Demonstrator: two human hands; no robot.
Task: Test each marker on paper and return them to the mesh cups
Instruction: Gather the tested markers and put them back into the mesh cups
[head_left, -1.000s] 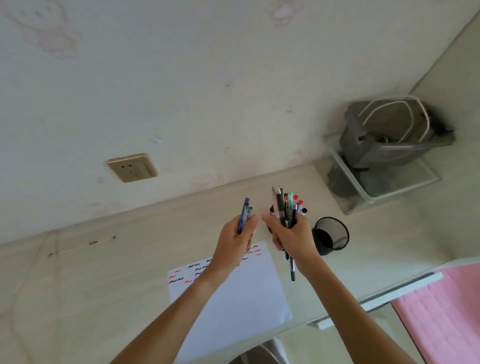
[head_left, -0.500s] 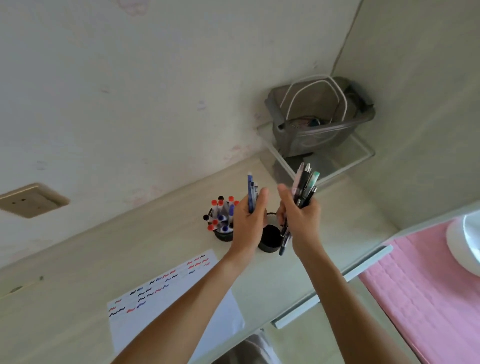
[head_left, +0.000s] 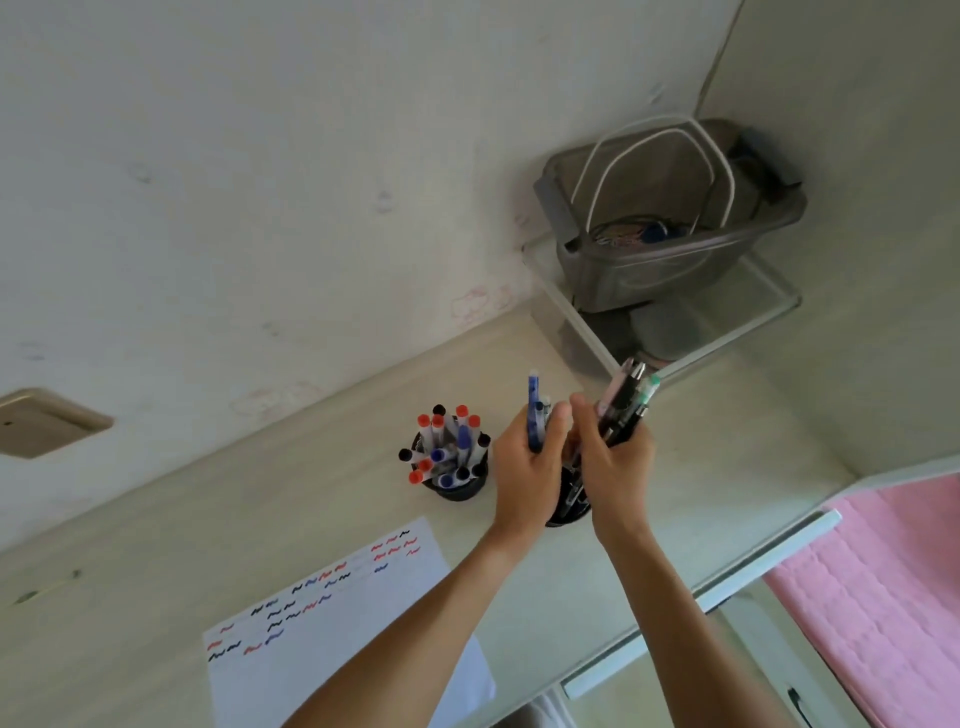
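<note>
My left hand (head_left: 524, 462) grips a blue pen (head_left: 534, 410) upright, with a second pen beside it. My right hand (head_left: 615, 462) grips a bundle of pens (head_left: 626, 402) with black, pink and green barrels. Both hands hover over a black mesh cup (head_left: 563, 512), which they mostly hide. To its left stands a second mesh cup (head_left: 460, 488) filled with several markers with red, blue and black caps (head_left: 447, 447). A white sheet of paper (head_left: 343, 639) with red, blue and black squiggles lies at the desk's near left.
A grey plastic bin (head_left: 670, 260) with white cords sits on a clear tray (head_left: 763, 312) in the back right corner. A wall socket (head_left: 47, 421) is at the left. The desk edge (head_left: 701, 603) runs lower right, pink bedding (head_left: 883, 582) beyond.
My view has swung left to right, bringing the filled marker cup into sight. Both hands have come closer together and lower over the second mesh cup.
</note>
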